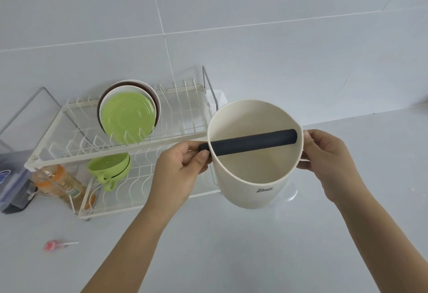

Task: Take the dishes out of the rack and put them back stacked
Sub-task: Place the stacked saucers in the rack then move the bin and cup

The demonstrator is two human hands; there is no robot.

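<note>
Cream bucket (254, 170) with dark bar (250, 142) across its mouth at centre right, left hand (183, 167) and right hand (324, 156) each with grip clamped on its sides, green plate (127, 119) and perhaps two nested green cups (111, 170) in rack (180, 107) at left

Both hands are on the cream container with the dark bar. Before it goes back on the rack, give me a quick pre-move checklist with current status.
1. Left hand grips the container at the bar end: ok.
2. Right hand holds the opposite rim: ok.
3. Container inside looks empty: ok.
4. Plates stacked upright on the rack's upper tier: ok.
5. Green cups nested on the lower tier: ok.
6. Free slot big enough for the container: cannot tell.
</note>
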